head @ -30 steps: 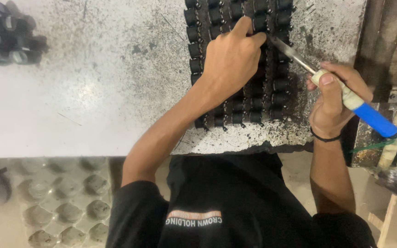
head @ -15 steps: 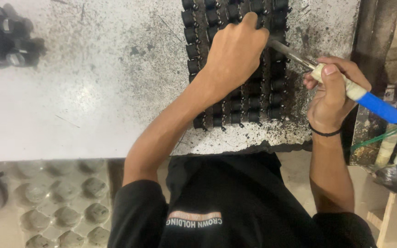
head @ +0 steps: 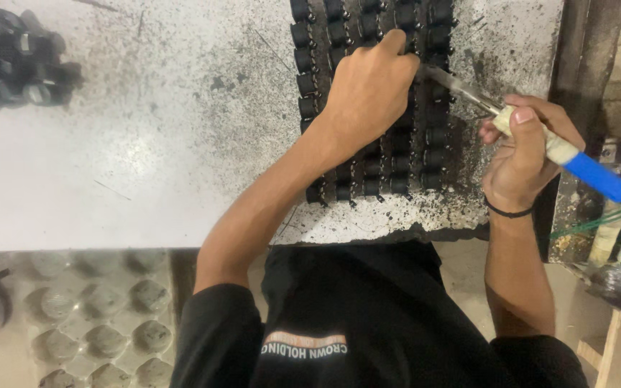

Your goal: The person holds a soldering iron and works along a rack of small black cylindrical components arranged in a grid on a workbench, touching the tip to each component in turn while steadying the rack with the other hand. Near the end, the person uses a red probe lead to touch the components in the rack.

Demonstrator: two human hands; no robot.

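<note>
The left hand (head: 368, 90) presses down flat on rows of small black parts (head: 368, 172) lined up on the white, dirty table (head: 145, 144). The right hand (head: 522, 154) squeezes a tool with a blue and white handle (head: 583, 164), its metal tip touching the parts beside the left fingers.
</note>
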